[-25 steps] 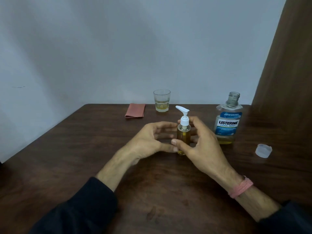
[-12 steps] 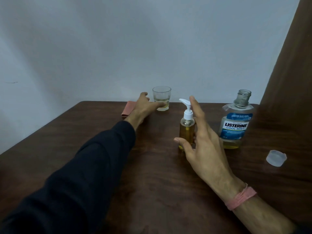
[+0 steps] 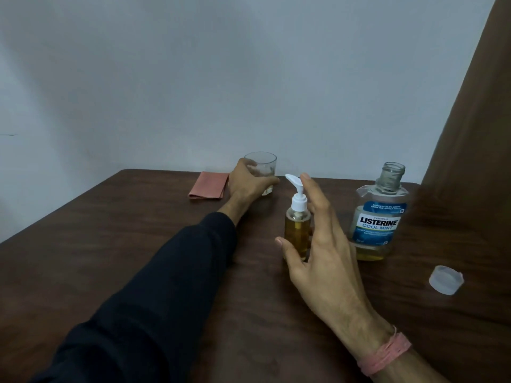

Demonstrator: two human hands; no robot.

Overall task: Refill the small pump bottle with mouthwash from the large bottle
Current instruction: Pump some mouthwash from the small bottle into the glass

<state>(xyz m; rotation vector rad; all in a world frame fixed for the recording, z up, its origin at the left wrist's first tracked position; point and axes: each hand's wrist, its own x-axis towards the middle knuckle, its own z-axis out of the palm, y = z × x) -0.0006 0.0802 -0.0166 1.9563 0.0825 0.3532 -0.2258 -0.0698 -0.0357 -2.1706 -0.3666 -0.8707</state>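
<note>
A second ago both hands cupped the small pump bottle (image 3: 297,228) near the middle of the counter (image 3: 110,258); since then the left hand (image 3: 247,183) has left it and reached to the far edge, where its grip now wraps around the glass (image 3: 262,168) beside the folded pink cloth (image 3: 208,186). The glass looks to hold a little pale liquid at its bottom. The pump head is seated on the small bottle and amber liquid reaches up to its shoulder, so the refill itself seems done, and the reach for the glass reads as tidying or a follow-up step.

The right hand (image 3: 323,250) stands just beside the small bottle on its right, fingers (image 3: 312,197) spread and upright, thumb curled toward the bottle's base. Whether it touches the bottle cannot be told; it is not closed on it. The bottle stands upright between the two arms, well apart from the left grip.

The large bottle (image 3: 378,219) stands uncapped toward the right edge, nearly drained, its cap (image 3: 445,280) lying nearer the front right.
</note>
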